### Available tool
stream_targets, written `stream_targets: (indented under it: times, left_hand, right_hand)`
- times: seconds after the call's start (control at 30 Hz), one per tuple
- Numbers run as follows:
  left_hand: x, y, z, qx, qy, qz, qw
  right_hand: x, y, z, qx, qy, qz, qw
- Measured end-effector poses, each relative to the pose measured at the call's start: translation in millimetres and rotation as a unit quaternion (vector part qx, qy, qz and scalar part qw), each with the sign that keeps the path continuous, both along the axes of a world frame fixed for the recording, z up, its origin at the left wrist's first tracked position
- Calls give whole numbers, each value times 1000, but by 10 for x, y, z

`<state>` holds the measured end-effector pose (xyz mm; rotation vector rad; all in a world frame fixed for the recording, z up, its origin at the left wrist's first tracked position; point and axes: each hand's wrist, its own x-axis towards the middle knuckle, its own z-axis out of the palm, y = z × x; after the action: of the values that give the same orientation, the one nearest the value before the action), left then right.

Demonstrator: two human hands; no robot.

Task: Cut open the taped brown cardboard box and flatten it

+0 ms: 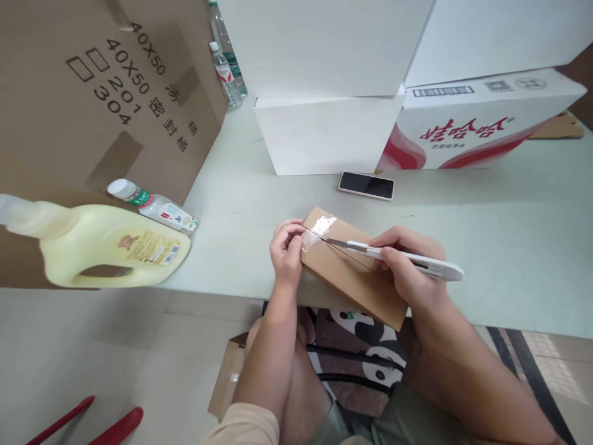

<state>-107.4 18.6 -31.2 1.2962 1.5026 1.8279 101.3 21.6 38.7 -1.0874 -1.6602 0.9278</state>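
Observation:
A small flat brown cardboard box (352, 278) lies at the table's near edge, sealed with clear tape along its top seam. My left hand (287, 250) is closed on the box's left end and holds it down. My right hand (407, 266) grips a white utility knife (417, 259). The knife's blade lies on the taped seam near the box's far left corner.
A black phone (365, 185) lies behind the box. White cartons (324, 133) and a red-printed carton (472, 123) stand at the back. A large brown carton (92, 105), a yellow jug (102, 250) and a water bottle (155, 207) sit left. Another small box (229, 377) is on the floor.

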Motion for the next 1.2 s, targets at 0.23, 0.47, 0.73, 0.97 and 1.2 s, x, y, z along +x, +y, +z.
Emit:
stream_targets:
  times: [0.23,0.47,0.73,0.97,1.2]
  left_hand:
    - [48,-15,-3,50,92,86,991]
    - [141,-84,37,101,138,98,980]
    - [176,-23,106,-18,59,29,998]
    - [72,-22,85,-42,48,-18,998]
    - [-77,93,48,-10,-170,29,985]
  right_hand:
    - [20,57,-143,-24,149,-41,988]
    - [158,43,20,-26,97,-82,992]
    - [179,79,-55,-103,104,-9,989]
    - [204,247,-203,-16,215,-195,957]
    - [353,421,-409,53,227,-275,933]
